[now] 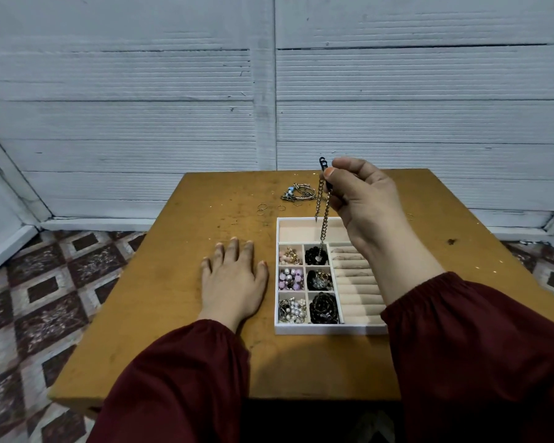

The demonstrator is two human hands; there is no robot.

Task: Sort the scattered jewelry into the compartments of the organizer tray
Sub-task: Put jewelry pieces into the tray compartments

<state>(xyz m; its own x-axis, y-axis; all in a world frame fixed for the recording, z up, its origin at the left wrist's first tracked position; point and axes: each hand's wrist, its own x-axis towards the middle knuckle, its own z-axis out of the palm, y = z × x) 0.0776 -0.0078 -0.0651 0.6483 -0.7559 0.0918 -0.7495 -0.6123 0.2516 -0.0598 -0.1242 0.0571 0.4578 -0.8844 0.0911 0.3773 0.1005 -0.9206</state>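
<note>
— Pinching what, that raised right hand (362, 199)?
— It's pinching a chain (324, 220), dangling over the organizer tray (330, 329); left hand (234, 278) is resting flat, fingers straight, on the table (173, 314) beside it.

A worn brown surface (173, 298) stands before a pale ribbed wall (141, 91). Patterned maroon tiles cover the floor (29, 298).

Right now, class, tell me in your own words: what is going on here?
A person is sorting jewelry. The right hand pinches a metal chain by its dark end, letting it dangle above the organizer tray. The left hand rests flat on the table beside the tray. The tray's small compartments already hold beads and dark pieces. A tangle of jewelry and a few loose rings lie on the table beyond the tray.
</note>
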